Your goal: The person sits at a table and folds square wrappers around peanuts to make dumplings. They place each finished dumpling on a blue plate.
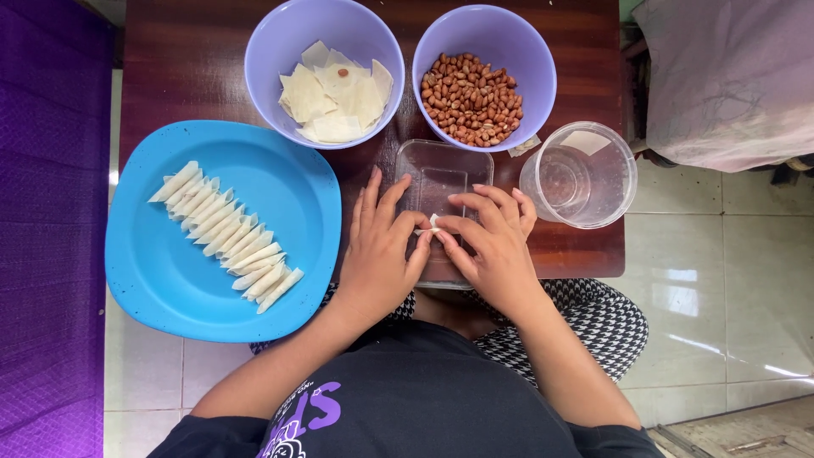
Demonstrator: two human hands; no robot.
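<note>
My left hand [380, 246] and my right hand [493, 242] meet over a clear flat rectangular container [437, 174] at the table's near edge. Between the fingertips of both hands sits a small pale piece of dough wrapper [432, 226], mostly hidden by the fingers. Beyond the hands stand a lilac bowl [271, 42] holding square pale wrappers [335, 93] and a second lilac bowl [543, 80] filled with brown peanuts [472, 97]. To the left lies a blue plate [161, 271] carrying a diagonal row of several rolled pale wrappers [225, 233].
A clear plastic cup [581, 174] with a little water stands at the table's right edge. The dark brown wooden table [191, 59] is small; pale floor tiles [721, 280] lie to the right, purple cloth [51, 212] to the left, a grey cloth [729, 76] at upper right.
</note>
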